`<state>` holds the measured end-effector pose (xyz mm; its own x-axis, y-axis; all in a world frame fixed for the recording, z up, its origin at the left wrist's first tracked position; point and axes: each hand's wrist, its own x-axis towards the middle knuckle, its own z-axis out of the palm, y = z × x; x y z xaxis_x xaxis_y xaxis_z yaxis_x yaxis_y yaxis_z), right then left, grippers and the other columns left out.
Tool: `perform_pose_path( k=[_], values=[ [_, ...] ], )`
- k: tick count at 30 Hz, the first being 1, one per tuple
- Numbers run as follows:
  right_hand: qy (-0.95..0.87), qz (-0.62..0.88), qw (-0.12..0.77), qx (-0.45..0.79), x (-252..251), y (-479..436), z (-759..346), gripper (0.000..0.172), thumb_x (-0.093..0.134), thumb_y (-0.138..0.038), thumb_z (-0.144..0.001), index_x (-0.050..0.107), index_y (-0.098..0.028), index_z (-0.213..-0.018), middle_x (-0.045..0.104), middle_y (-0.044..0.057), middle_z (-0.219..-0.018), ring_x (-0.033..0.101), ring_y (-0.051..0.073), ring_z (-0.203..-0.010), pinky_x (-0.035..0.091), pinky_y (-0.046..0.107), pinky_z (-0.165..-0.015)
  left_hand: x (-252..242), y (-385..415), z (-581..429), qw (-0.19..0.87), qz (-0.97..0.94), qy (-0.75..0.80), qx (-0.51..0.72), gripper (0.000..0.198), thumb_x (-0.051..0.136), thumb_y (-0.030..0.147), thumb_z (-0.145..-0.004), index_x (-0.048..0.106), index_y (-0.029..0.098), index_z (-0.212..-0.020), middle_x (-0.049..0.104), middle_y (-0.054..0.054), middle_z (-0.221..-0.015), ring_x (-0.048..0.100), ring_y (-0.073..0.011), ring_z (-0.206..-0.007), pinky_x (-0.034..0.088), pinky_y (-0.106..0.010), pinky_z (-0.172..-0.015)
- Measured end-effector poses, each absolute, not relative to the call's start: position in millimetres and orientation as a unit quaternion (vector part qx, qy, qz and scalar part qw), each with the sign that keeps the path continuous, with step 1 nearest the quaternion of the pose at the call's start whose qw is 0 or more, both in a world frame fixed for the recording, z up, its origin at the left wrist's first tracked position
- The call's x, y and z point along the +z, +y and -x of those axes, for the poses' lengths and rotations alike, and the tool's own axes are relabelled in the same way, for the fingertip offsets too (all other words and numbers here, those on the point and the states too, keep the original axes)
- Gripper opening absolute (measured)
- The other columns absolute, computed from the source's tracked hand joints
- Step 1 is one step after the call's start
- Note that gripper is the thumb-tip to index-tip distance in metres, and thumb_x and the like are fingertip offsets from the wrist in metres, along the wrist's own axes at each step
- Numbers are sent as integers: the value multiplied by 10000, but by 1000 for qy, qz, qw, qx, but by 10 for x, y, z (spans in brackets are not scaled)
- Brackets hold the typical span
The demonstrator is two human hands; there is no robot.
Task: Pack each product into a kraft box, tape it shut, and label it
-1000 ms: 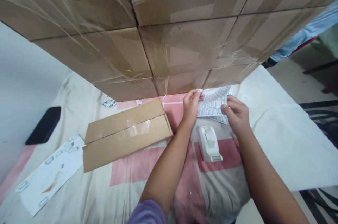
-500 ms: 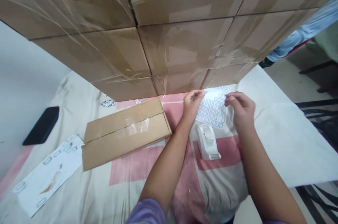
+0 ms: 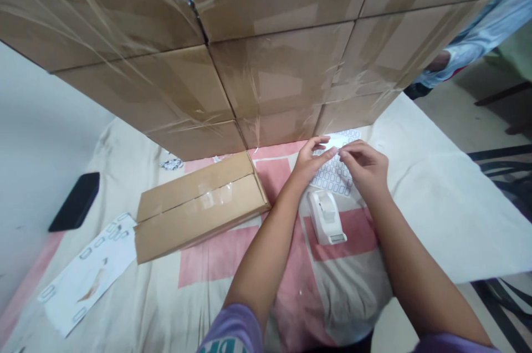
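A white sheet of small blue-outlined stickers [image 3: 334,174] lies on the cloth at the foot of the stacked boxes. My left hand [image 3: 311,160] rests flat on its left part, fingers stretched out. Over the sheet's right side, my right hand [image 3: 364,167] has thumb and forefinger pinched together at a sticker; what they hold is too small to make out. A white tape dispenser [image 3: 326,218] sits just in front of the sheet, between my forearms.
A wall of taped cardboard boxes [image 3: 266,48] rises behind. A flat taped carton [image 3: 199,206] lies left. Further left are a black phone [image 3: 75,201] and a used sticker sheet [image 3: 85,272]. Another person's light-blue sleeve [image 3: 482,37] shows far right.
The sticker sheet went from being held up in both hands to lying flat on the cloth. My left hand now presses on it, my right hand pinches at it.
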<state>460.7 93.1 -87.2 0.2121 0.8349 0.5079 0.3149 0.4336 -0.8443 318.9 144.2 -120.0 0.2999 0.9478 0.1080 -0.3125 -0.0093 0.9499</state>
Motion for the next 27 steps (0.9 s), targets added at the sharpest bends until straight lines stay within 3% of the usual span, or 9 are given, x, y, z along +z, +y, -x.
perform_pose_path(
  k=[3,7,9,10,12,14,16,19,27],
  values=[
    [-432,533,696,209,-878,1010,-4729,132,743,-267,-867,636,-235,-797,581,-17,-625,549,148,-570,435,339,-590,-1069,1323,-3254,629,-513,331,482,397,821,341,-807,661,188,-1137,672,-128,-1307,634,-227,-1124,512,-310,-860],
    [-287,515,789,173,-830,1060,-5030,202,666,-277,-923,495,-275,-814,541,-23,-680,532,140,-536,376,341,-543,-421,936,-3109,536,-665,252,454,166,748,304,-906,697,222,-1042,735,-74,-1169,693,-196,-1019,537,-324,-860],
    [-309,502,795,144,-738,985,-5068,206,614,-332,-976,472,-280,-836,549,-14,-736,537,136,-557,379,332,-550,11,742,-2847,411,-747,194,485,63,661,255,-974,698,230,-931,754,-28,-1008,705,-174,-958,547,-338,-915],
    [-330,500,790,130,-671,923,-5023,198,595,-355,-996,482,-277,-853,559,-9,-756,542,133,-571,391,329,-564,195,669,-2672,302,-761,222,530,116,625,227,-993,695,234,-900,749,-17,-972,697,-176,-960,541,-354,-938],
    [-372,498,775,117,-517,773,-4788,163,584,-370,-1013,531,-258,-906,597,3,-784,566,129,-599,431,326,-601,422,588,-2277,102,-744,380,540,105,618,277,-1000,714,234,-1013,732,-49,-1090,652,-232,-1099,504,-424,-1012],
    [-413,481,755,165,-381,625,-4383,121,614,-348,-1002,580,-233,-988,653,14,-813,612,132,-626,479,324,-628,443,574,-1889,15,-729,564,388,245,611,403,-988,705,258,-1162,672,-89,-1302,574,-341,-1268,422,-558,-1107],
    [-439,440,720,310,-317,512,-3883,186,609,-358,-1003,559,-241,-1139,710,19,-901,661,133,-634,521,317,-632,336,582,-1564,32,-728,647,223,403,526,512,-1005,672,248,-1272,636,-144,-1401,540,-418,-1316,371,-646,-1123],
    [-422,399,643,499,-410,413,-3176,198,500,-410,-1038,504,-270,-1178,724,16,-952,696,143,-645,553,312,-611,183,557,-1240,98,-756,641,94,499,388,541,-1042,608,272,-1401,668,-127,-1399,584,-400,-1289,379,-620,-1121],
    [-613,420,582,330,-1088,131,-2535,164,478,-193,-1004,619,-246,-1071,724,54,-1005,692,203,-898,542,355,-805,197,444,-1048,106,-776,614,98,511,386,553,-1042,612,276,-1407,673,-87,-1414,587,-343,-1318,388,-524,-1155]
  ],
)
